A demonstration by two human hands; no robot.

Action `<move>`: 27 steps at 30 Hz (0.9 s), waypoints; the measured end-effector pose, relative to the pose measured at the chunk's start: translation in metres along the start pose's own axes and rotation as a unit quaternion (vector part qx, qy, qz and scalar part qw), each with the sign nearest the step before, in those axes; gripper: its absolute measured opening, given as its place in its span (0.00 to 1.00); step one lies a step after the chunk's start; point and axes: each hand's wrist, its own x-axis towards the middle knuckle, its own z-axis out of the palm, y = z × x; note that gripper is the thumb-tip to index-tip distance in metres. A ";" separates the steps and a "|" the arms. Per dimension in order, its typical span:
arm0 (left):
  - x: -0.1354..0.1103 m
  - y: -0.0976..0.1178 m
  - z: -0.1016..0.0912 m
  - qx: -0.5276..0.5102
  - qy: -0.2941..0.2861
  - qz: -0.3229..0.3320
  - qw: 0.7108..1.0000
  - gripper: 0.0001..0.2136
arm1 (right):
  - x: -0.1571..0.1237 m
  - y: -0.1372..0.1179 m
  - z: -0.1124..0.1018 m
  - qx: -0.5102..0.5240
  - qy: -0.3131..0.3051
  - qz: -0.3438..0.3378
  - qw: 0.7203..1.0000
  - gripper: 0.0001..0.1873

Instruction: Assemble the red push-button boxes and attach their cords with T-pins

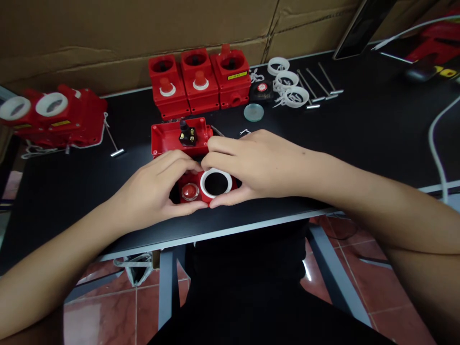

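Near the front of the black table, my left hand point(160, 187) and my right hand point(251, 167) grip a red box cover point(196, 181) from both sides. A white ring point(230, 184) sits around the cover's round opening, which looks dark inside. To the left of the ring, the cover carries a small red cap point(189, 192). My right thumb and fingers close around the ring's side; my left fingers hold the cap end. Just behind my hands lies an open red box base point(161, 139) with a black switch block point(187, 136) in it.
Several red boxes point(201, 96) line the back, with others point(82, 120) at the left. A glass disc point(253, 112), white rings point(296, 97) and small metal hammers point(316, 86) lie right of centre. A cardboard wall point(143, 28) rises behind; a white cable point(436, 139) hangs at the right.
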 end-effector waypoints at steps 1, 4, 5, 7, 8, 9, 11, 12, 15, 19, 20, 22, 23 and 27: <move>0.000 0.000 0.000 -0.006 0.001 0.000 1.000 0.24 | 0.001 0.001 0.000 -0.002 -0.002 0.002 1.000 0.34; 0.000 0.000 0.001 -0.006 0.001 -0.001 1.000 0.23 | -0.002 0.007 -0.007 0.065 0.001 0.003 0.998 0.34; 0.000 -0.001 0.001 -0.003 0.001 -0.002 1.000 0.23 | -0.004 0.010 -0.011 0.106 0.004 -0.004 0.994 0.32; -0.001 -0.001 0.001 0.003 0.002 -0.009 1.000 0.24 | -0.009 0.016 -0.019 0.191 0.000 -0.028 0.981 0.25; -0.001 -0.001 0.001 0.003 0.002 -0.015 1.000 0.24 | -0.011 0.018 -0.022 0.227 -0.009 -0.043 0.973 0.21; -0.001 -0.001 0.001 0.003 0.001 -0.021 1.000 0.24 | -0.013 0.020 -0.025 0.252 -0.021 -0.054 0.966 0.19; -0.001 0.000 0.001 0.003 -0.002 -0.029 1.000 0.23 | -0.015 0.020 -0.026 0.267 -0.040 -0.058 0.961 0.19; -0.001 0.000 0.001 0.002 -0.003 -0.030 1.000 0.23 | -0.015 0.019 -0.025 0.261 -0.045 -0.056 0.963 0.21; 0.000 0.001 0.002 0.002 -0.001 -0.019 1.000 0.22 | -0.013 0.014 -0.020 0.228 -0.039 -0.043 0.972 0.22; -0.001 0.002 0.002 0.006 -0.004 -0.020 1.000 0.23 | -0.008 0.009 -0.010 0.161 -0.017 -0.015 0.987 0.19; -0.001 0.001 0.001 0.005 -0.008 -0.026 1.000 0.24 | -0.006 0.008 -0.008 0.138 -0.015 -0.006 0.990 0.22; -0.002 0.001 0.000 0.002 -0.015 -0.033 0.999 0.24 | -0.003 0.007 -0.005 0.095 -0.015 0.009 0.995 0.25; -0.002 0.001 0.000 0.002 -0.018 -0.033 0.999 0.25 | -0.002 0.008 -0.004 0.081 -0.014 0.014 0.996 0.26; -0.002 0.001 0.000 0.001 -0.013 -0.032 0.999 0.25 | -0.004 0.013 -0.010 0.132 -0.003 -0.012 0.991 0.27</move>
